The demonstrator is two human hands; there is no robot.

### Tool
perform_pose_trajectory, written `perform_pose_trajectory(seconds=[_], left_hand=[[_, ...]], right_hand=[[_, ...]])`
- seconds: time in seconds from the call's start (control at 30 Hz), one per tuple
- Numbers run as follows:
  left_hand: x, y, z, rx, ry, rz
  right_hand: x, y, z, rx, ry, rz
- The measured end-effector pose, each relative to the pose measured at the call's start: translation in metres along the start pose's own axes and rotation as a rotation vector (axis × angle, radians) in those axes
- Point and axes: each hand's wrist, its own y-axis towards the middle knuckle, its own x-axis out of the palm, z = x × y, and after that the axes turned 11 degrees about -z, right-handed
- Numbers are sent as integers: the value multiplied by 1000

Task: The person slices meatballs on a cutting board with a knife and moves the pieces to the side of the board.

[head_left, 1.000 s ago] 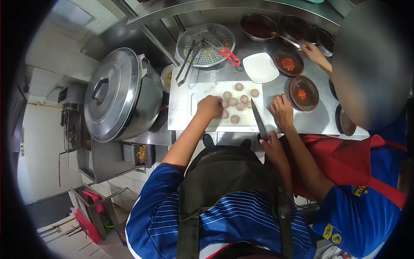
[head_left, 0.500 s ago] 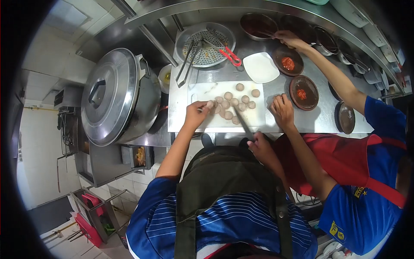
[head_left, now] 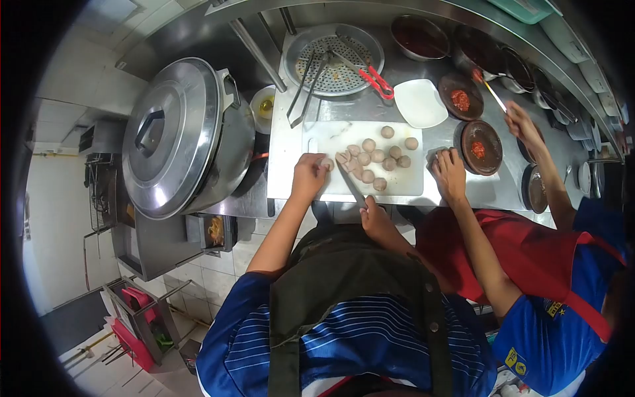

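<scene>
My left hand (head_left: 309,176) pinches a pale meatball (head_left: 325,163) at the left part of the white cutting board (head_left: 403,183). In my right hand (head_left: 374,217) is a knife (head_left: 350,184), its blade pointing up and left across the board, with the tip close to some cut pieces (head_left: 344,157). Several round meatballs (head_left: 378,155) lie to the right of the blade, some touching one another.
A co-worker's hand (head_left: 450,173) rests by the board; the other (head_left: 520,124) holds a spoon-like utensil. Brown bowls (head_left: 481,167) with red sauce, a white plate (head_left: 421,104), a strainer (head_left: 334,63) with tongs and a large lidded pot (head_left: 173,139) stand around.
My left hand has turned palm down on the board. The knife has moved left, away from the middle of the meatballs. The co-worker's far hand has drawn back from the pots with the utensil.
</scene>
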Motion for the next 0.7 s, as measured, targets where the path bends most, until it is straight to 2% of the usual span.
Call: perform_pose_trajectory(seconds=[0.07, 0.1, 0.2, 0.33, 0.63, 0.7], left_hand=[[-1, 2, -2, 33, -54, -140], [-2, 0, -1, 32, -57, -144], [-1, -5, 6, -128, 2, -180], [10, -8, -7, -109, -143, -139], [8, -9, -2, -156, -99, -151], [8, -8, -6, -152, -192, -139]], right_hand=[[-2, -1, -13, 70, -7, -17], [-3, -1, -20, 134, -14, -30], [-7, -5, -37, 159, -73, -61], [-7, -9, -49, 156, -39, -147], [22, 27, -18, 54, -198, 78], [14, 37, -21, 141, -161, 31]])
